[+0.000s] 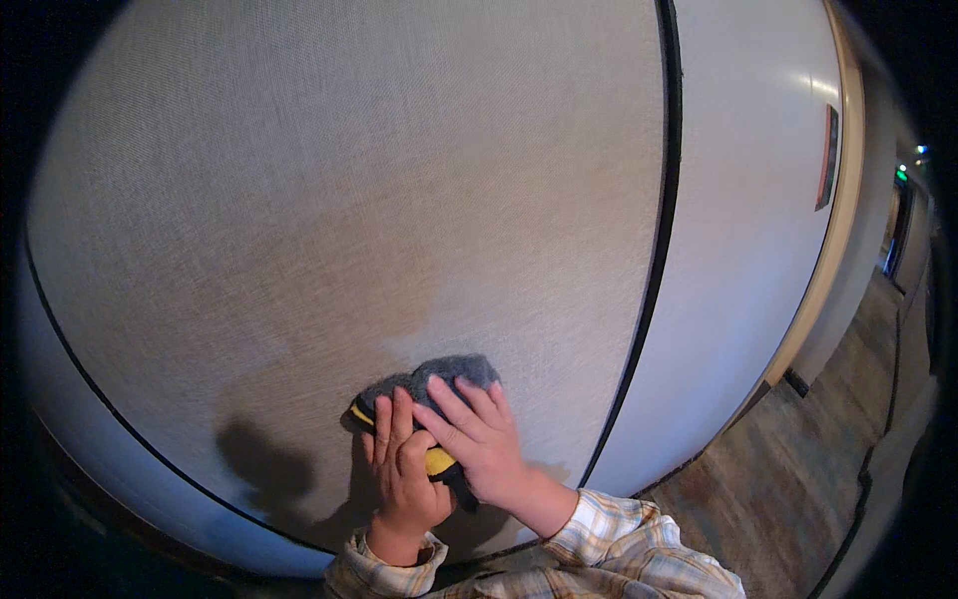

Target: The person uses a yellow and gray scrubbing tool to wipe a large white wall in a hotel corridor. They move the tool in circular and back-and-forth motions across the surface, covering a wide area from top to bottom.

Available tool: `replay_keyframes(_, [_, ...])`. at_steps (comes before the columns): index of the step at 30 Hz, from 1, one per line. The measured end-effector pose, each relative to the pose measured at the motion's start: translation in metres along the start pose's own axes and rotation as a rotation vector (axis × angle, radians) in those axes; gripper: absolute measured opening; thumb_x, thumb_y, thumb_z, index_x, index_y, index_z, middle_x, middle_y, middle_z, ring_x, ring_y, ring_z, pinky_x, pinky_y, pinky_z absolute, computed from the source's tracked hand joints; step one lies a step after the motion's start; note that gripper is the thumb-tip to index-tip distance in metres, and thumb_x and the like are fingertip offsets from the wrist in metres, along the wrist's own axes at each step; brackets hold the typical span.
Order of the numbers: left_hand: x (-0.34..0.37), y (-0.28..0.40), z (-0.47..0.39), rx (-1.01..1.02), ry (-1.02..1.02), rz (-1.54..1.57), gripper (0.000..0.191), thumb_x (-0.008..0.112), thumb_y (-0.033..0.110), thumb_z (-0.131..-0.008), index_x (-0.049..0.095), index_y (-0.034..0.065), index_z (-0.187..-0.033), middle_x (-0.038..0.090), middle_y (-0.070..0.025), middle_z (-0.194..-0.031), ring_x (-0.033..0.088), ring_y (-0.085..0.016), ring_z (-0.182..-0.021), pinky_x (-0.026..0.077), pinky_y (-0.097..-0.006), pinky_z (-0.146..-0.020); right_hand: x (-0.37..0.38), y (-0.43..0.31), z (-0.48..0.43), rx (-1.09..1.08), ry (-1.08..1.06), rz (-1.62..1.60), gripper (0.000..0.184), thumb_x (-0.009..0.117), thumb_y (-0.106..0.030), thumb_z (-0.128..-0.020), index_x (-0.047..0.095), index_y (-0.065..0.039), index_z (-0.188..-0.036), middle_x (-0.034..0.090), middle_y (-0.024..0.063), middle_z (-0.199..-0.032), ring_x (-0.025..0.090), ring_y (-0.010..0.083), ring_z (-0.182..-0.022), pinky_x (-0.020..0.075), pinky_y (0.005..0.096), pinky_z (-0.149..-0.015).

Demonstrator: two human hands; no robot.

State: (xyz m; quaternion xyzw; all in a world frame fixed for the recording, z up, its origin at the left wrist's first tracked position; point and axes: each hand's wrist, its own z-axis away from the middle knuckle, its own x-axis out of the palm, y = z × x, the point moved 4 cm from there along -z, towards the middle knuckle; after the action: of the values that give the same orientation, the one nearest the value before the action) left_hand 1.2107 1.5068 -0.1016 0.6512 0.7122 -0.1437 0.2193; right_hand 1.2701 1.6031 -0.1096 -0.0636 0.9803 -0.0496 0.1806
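A folded grey cloth (456, 368) with yellow and black parts lies pressed against a beige woven-textured wall panel (419, 187). My left hand (404, 468) grips the cloth's left side, its fingers pointing up and its thumb bent across the front. On the right side of the cloth, my right hand (479, 442) lies spread with the palm towards the panel. A yellow patch (440, 461) shows between the two hands, with a dark end hanging just below it. Whatever lies under the palms is hidden.
A black trim strip (662, 224) edges the panel on the right, beside a smooth white wall section (733, 247). Further right are a tan vertical edge (812, 284), a small sign (827, 157) and a corridor with patterned carpet (778, 479). Shadows fall on the lower panel.
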Motion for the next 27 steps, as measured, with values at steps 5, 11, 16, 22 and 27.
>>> replay_keyframes(5, [0.03,-0.005,0.011,-0.03,-0.082,0.069,0.028,0.039,0.023,-0.084,0.044,0.0023,-0.103,0.028,-0.0315,-0.138,0.022,-0.048,-0.13,0.014,-0.0553,-0.104,0.002,0.022,0.016,0.034,-0.054,-0.077,0.047,0.046,-0.017,-0.08,0.05,-0.014,-0.127,0.041,0.005,-0.138,0.043,0.0238,-0.119,0.0271,0.0425,-0.101])
replay_keyframes(11, [0.05,0.018,0.006,0.053,-0.108,0.096,0.026,0.043,0.013,-0.079,0.045,0.0018,-0.102,0.031,-0.0309,-0.137,0.026,-0.046,-0.129,0.019,-0.0551,-0.101,-0.012,0.042,0.04,0.073,-0.045,-0.05,0.046,0.046,-0.018,-0.082,0.049,-0.015,-0.127,0.04,0.0071,-0.138,0.041,0.0272,-0.123,0.0268,0.0455,-0.102])
replay_keyframes(16, [0.085,0.049,-0.017,0.141,-0.143,0.06,0.029,0.052,0.007,-0.071,0.05,0.0052,-0.099,0.04,-0.0211,-0.135,0.035,-0.033,-0.129,0.027,-0.0486,-0.097,-0.04,0.079,0.056,0.156,0.075,0.016,0.041,0.048,-0.017,-0.083,0.052,-0.015,-0.124,0.042,0.0085,-0.137,0.041,0.0306,-0.123,0.0273,0.0496,-0.102])
replay_keyframes(22, [0.121,0.074,-0.023,0.25,-0.243,0.058,0.02,0.051,0.012,-0.077,0.05,0.0064,-0.096,0.042,-0.0149,-0.136,0.035,-0.027,-0.13,0.025,-0.0455,-0.101,-0.058,0.112,0.088,0.263,0.167,0.081,0.036,0.05,-0.015,-0.083,0.057,-0.012,-0.118,0.046,0.0158,-0.132,0.042,0.0359,-0.122,0.0282,0.051,-0.102])
replay_keyframes(27, [0.13,0.074,-0.01,0.25,-0.304,0.162,0.026,0.05,0.005,-0.069,0.049,0.0046,-0.095,0.04,-0.0198,-0.136,0.035,-0.033,-0.129,0.025,-0.0534,-0.1,-0.05,0.112,0.111,0.327,0.158,0.085,0.037,0.049,-0.015,-0.084,0.056,-0.012,-0.12,0.045,0.0166,-0.132,0.04,0.0362,-0.123,0.0256,0.0506,-0.103])
